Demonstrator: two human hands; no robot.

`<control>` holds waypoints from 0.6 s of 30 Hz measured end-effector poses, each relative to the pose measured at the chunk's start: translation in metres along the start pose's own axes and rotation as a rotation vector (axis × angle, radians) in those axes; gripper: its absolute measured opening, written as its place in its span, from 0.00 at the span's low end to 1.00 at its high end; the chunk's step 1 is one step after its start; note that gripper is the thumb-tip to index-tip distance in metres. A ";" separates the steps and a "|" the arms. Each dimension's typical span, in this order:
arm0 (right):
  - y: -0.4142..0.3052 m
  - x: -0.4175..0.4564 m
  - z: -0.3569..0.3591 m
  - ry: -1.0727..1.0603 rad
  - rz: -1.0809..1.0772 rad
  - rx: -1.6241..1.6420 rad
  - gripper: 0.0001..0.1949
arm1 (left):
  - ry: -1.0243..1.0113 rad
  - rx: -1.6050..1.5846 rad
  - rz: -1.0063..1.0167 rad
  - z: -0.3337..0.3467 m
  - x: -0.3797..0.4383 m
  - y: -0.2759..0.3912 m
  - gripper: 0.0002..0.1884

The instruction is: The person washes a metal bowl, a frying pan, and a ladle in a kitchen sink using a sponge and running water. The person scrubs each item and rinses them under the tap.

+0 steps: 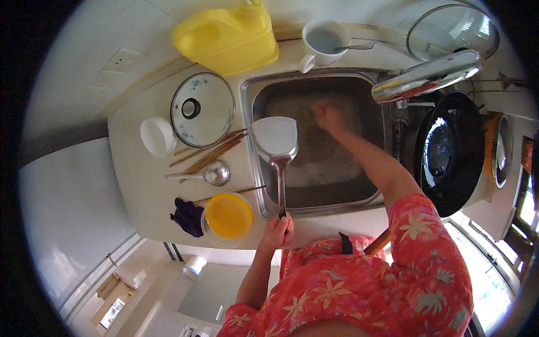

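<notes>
My left hand [280, 231] grips the handle of a metal wok spatula [276, 137], blade pointing away from me over the left side of the steel sink [248, 105]. Down in the sink, near its middle, my right hand [326, 116] is blurred. Whether its fingers hold anything cannot be made out. The basin's bottom [324, 168] looks murky brown, as if under water. Above the basin's right end hangs the chrome faucet [427, 78].
Left of the sink are a glass lid [210, 118], a white bowl [156, 137], wooden chopsticks [217, 152], a ladle [216, 172], a dark cloth [188, 217] and a yellow-lidded container [228, 215]. Behind stand a yellow jug [227, 38] and a white mug [313, 40]. A black wok [459, 156] is at right.
</notes>
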State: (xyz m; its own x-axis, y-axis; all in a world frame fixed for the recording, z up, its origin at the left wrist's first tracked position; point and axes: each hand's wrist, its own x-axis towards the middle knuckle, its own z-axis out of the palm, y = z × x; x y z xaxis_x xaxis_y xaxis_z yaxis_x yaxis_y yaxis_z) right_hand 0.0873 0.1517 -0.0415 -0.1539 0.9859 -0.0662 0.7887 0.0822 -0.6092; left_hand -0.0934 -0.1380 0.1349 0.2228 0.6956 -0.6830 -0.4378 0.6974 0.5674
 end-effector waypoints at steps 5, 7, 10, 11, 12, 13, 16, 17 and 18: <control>0.013 -0.012 0.012 -0.077 0.215 0.107 0.16 | -0.021 -0.004 0.071 -0.003 -0.008 -0.003 0.17; 0.003 -0.031 0.022 -0.248 -0.059 -0.295 0.17 | -0.026 -0.039 0.045 -0.003 -0.008 -0.001 0.15; 0.031 -0.019 0.027 -0.320 0.270 0.179 0.18 | -0.098 -0.147 0.120 -0.007 -0.005 -0.006 0.16; 0.035 -0.017 0.029 -0.269 0.272 0.178 0.18 | -0.050 -0.140 0.058 -0.007 -0.005 -0.003 0.16; 0.038 -0.017 0.029 -0.113 0.108 -0.070 0.18 | -0.003 -0.139 -0.004 -0.001 -0.004 0.007 0.16; 0.039 -0.018 0.028 0.046 -0.060 -0.315 0.17 | 0.042 -0.139 -0.063 0.003 -0.001 0.015 0.17; 0.027 -0.030 0.033 -0.143 -0.111 -0.349 0.12 | 0.251 0.597 0.117 0.014 0.011 0.011 0.13; 0.032 -0.028 0.023 -0.175 -0.159 -0.301 0.12 | 0.298 0.822 0.219 0.016 0.015 0.007 0.12; 0.037 -0.022 0.007 -0.212 -0.213 -0.249 0.11 | 0.305 0.951 0.272 0.016 0.015 0.006 0.10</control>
State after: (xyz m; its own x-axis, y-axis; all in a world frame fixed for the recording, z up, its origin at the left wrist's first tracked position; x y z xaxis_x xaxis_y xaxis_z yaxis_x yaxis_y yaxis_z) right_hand 0.1161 0.1319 -0.0679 -0.4287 0.8931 -0.1364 0.8422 0.3405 -0.4180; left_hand -0.0787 -0.1211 0.1352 -0.0693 0.8691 -0.4898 0.4583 0.4639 0.7582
